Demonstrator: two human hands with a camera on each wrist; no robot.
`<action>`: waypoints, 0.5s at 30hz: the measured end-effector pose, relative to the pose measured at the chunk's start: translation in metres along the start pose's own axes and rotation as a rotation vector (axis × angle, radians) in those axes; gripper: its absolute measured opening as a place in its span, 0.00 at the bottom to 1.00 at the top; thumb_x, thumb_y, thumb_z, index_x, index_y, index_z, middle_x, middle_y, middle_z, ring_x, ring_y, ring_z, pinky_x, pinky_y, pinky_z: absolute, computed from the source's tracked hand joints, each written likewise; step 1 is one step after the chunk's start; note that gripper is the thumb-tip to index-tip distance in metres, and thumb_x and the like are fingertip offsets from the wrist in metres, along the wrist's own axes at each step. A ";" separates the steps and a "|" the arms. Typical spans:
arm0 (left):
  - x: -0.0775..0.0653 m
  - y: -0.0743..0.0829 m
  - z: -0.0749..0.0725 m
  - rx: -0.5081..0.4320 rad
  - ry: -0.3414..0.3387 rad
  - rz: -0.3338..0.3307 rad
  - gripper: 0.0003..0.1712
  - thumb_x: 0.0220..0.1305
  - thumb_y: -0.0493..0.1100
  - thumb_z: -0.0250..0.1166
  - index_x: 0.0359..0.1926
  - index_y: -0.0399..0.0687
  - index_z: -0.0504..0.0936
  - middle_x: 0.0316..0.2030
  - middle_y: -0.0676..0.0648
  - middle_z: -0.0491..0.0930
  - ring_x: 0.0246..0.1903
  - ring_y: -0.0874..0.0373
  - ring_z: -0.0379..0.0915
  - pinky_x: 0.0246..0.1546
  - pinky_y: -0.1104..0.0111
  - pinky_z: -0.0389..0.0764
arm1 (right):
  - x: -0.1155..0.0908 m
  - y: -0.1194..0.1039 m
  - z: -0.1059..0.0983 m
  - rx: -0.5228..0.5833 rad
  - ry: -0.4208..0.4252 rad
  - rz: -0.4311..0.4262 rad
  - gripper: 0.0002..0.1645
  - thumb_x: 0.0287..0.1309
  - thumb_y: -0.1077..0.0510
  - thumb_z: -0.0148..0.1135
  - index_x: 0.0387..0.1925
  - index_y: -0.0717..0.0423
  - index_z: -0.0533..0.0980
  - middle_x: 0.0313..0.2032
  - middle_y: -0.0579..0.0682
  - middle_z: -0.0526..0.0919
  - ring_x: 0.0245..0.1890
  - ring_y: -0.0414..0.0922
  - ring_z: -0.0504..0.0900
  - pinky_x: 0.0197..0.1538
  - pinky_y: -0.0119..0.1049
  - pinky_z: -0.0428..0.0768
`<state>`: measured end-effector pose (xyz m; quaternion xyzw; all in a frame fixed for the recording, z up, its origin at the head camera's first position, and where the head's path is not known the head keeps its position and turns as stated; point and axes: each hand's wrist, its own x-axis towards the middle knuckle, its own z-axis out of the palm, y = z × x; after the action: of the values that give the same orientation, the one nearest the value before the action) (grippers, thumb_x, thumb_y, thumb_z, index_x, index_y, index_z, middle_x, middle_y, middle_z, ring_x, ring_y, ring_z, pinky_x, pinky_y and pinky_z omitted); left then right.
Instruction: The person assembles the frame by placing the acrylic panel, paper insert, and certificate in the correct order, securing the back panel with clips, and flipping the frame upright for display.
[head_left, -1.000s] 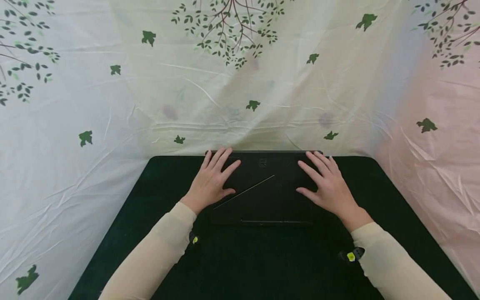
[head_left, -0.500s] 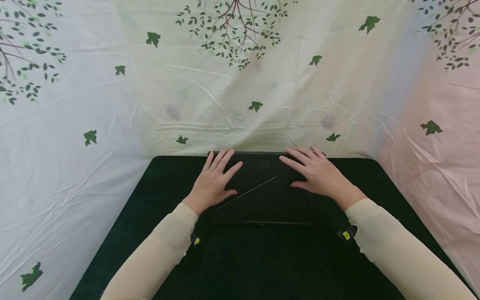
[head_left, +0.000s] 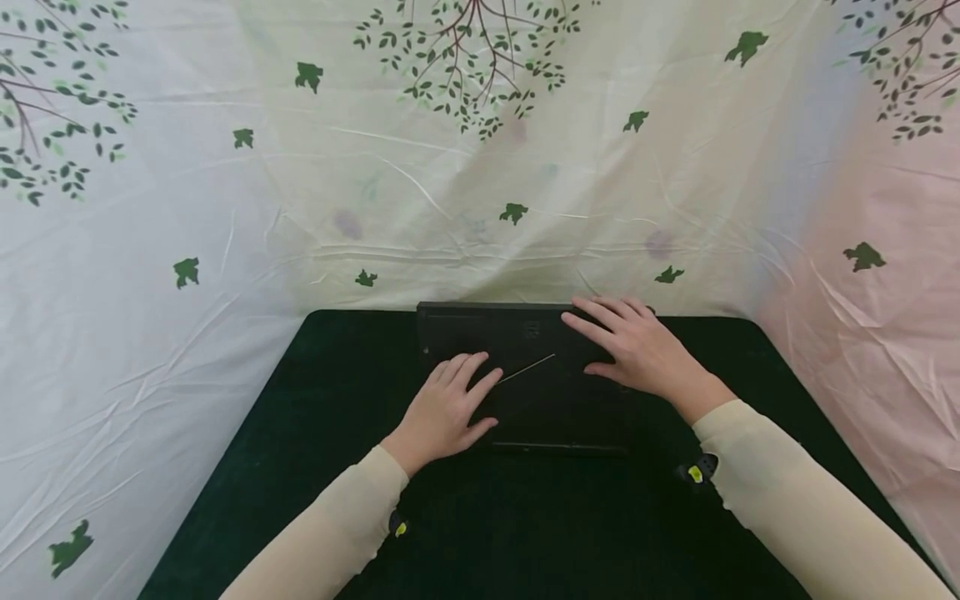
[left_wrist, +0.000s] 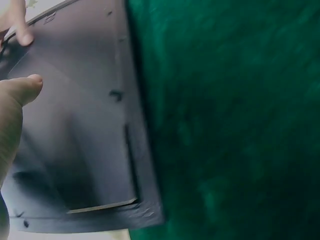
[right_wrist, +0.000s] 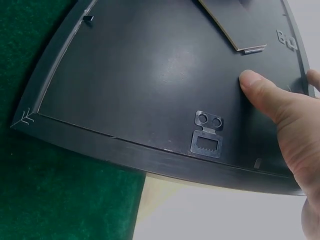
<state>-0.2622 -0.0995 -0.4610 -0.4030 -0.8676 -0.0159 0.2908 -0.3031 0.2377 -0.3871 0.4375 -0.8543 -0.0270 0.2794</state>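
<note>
A black picture frame (head_left: pixel 577 408) lies face down, its back up, at the far edge of the dark green table. My left hand (head_left: pixel 446 408) is over the left part of the back with spread, relaxed fingers; whether it touches cannot be told. At the frame's far right, my right hand (head_left: pixel 637 346) rests with straight fingers reaching its far edge. The right wrist view shows my thumb (right_wrist: pixel 265 92) on the back panel, near a sawtooth hanger (right_wrist: pixel 206 140) and a stand flap (right_wrist: pixel 235 25). In the left wrist view, my left thumb (left_wrist: pixel 22 90) shows beside the panel.
Dark green cloth (head_left: pixel 525 533) covers the table around the frame. A pale curtain (head_left: pixel 420 183) printed with leaves and birds hangs right behind the far edge. Similar cloth hangs at the left and the right.
My right hand has shifted left along the frame's far edge. More recently, my left hand has drawn back toward me, off the far left corner. The frame appears to lie in the same place.
</note>
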 end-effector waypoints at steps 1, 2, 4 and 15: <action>-0.001 0.003 0.003 -0.013 -0.011 -0.007 0.43 0.57 0.64 0.66 0.68 0.50 0.67 0.65 0.40 0.62 0.62 0.46 0.60 0.62 0.53 0.64 | 0.000 0.000 0.000 0.000 0.003 0.000 0.60 0.38 0.40 0.78 0.72 0.43 0.59 0.72 0.50 0.58 0.65 0.54 0.65 0.61 0.56 0.66; -0.002 0.006 0.005 -0.022 -0.018 -0.015 0.43 0.56 0.64 0.66 0.68 0.50 0.66 0.63 0.40 0.64 0.60 0.47 0.62 0.59 0.54 0.67 | 0.001 0.000 0.000 -0.002 0.004 0.000 0.60 0.38 0.40 0.78 0.72 0.43 0.59 0.72 0.50 0.58 0.65 0.54 0.65 0.60 0.56 0.66; -0.004 0.009 0.011 -0.037 -0.025 -0.024 0.46 0.55 0.64 0.68 0.69 0.50 0.65 0.60 0.40 0.66 0.56 0.47 0.66 0.55 0.55 0.70 | 0.002 -0.001 0.000 -0.004 0.007 -0.003 0.60 0.38 0.40 0.78 0.72 0.44 0.60 0.72 0.50 0.58 0.65 0.54 0.64 0.60 0.56 0.67; -0.003 0.016 0.031 -0.047 -0.029 -0.085 0.53 0.52 0.55 0.73 0.73 0.49 0.56 0.54 0.42 0.69 0.47 0.51 0.68 0.49 0.61 0.74 | 0.006 -0.002 -0.001 0.005 0.003 0.010 0.59 0.39 0.41 0.78 0.72 0.42 0.60 0.70 0.50 0.61 0.64 0.54 0.65 0.58 0.57 0.69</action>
<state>-0.2647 -0.0830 -0.4919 -0.3728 -0.8874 -0.0425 0.2677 -0.3039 0.2321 -0.3844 0.4340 -0.8561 -0.0230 0.2796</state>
